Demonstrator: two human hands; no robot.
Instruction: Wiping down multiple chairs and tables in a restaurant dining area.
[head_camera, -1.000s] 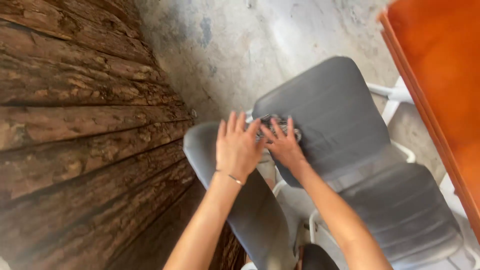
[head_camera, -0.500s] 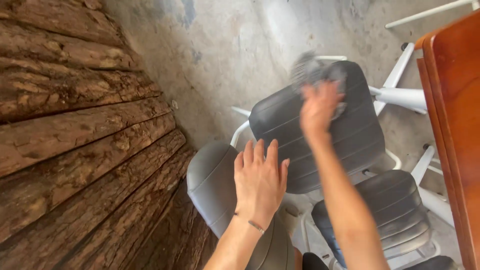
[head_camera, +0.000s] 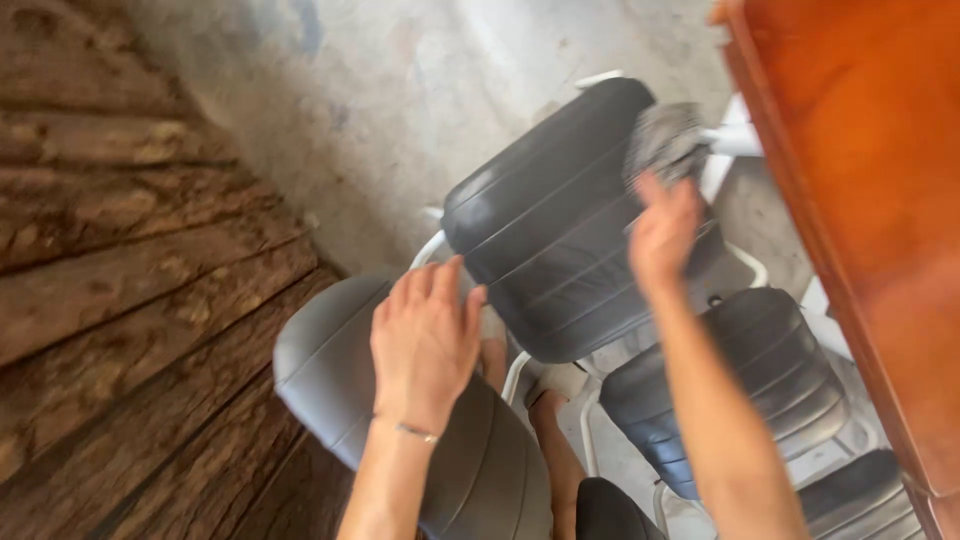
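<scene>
We see a grey cloth (head_camera: 665, 142) bunched up at the top right corner of a dark grey chair back (head_camera: 560, 225). The right hand (head_camera: 662, 232) is up at that corner, just below the cloth. The picture is blurry here, so we cannot tell if the fingers grip the cloth or only touch it.

The left hand (head_camera: 425, 340) lies flat and open, fingers spread, on the curved top edge of a lighter grey chair back (head_camera: 330, 375) close to us. It holds nothing. A thin bracelet (head_camera: 415, 432) sits on that wrist.

Below the dark chair back we see its seat (head_camera: 740, 380), with white metal frame bars (head_camera: 520, 375) between the two chairs. A bare foot (head_camera: 550, 420) shows in the gap there.

On the left is a rough wooden log wall (head_camera: 120, 300), right beside the lighter chair. On the right is an orange-brown table edge (head_camera: 850, 200), close to the cloth. Behind the chairs, the grey concrete floor (head_camera: 400, 90) has open room.
</scene>
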